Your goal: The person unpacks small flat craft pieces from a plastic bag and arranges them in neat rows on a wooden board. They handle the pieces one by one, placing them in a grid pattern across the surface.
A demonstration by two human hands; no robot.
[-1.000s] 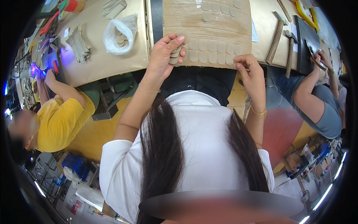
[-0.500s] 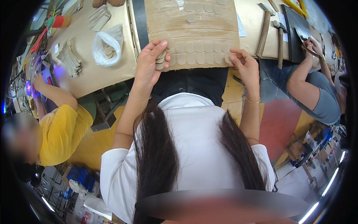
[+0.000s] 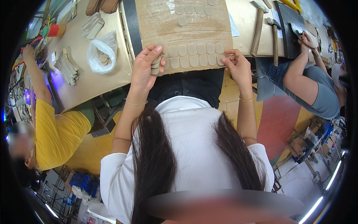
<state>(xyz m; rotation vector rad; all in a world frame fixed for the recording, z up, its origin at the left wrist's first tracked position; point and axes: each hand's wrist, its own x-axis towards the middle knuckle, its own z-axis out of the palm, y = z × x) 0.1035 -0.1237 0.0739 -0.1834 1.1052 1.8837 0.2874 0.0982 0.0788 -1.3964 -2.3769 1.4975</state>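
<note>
Thin beige pieces with rounded ends (image 3: pixel 193 61) lie in two neat rows along the near edge of a brown cardboard sheet (image 3: pixel 156 30). My left hand (image 3: pixel 143 67) is closed round a small stack of the same pieces (image 3: pixel 156 65), at the left end of these rows. At the other end, my right hand (image 3: pixel 239 69) has its thumb and fingertips at the last piece of the nearer row (image 3: pixel 220 59), which lies on the cardboard. More such pieces (image 3: pixel 182 20) sit farther up the sheet.
Left on the table are a white plastic bag (image 3: pixel 104 56) with pieces inside, a stack of textured strips (image 3: pixel 67 67) and pale strips (image 3: pixel 93 25). Hammers (image 3: pixel 275 41) lie to the right. A person in yellow (image 3: pixel 63 134) sits left; another person (image 3: pixel 307 80) works at right.
The table and cardboard have shifted slightly left in view. My hands keep their places at the rows' two ends. The person in yellow has reached an arm farther forward.
</note>
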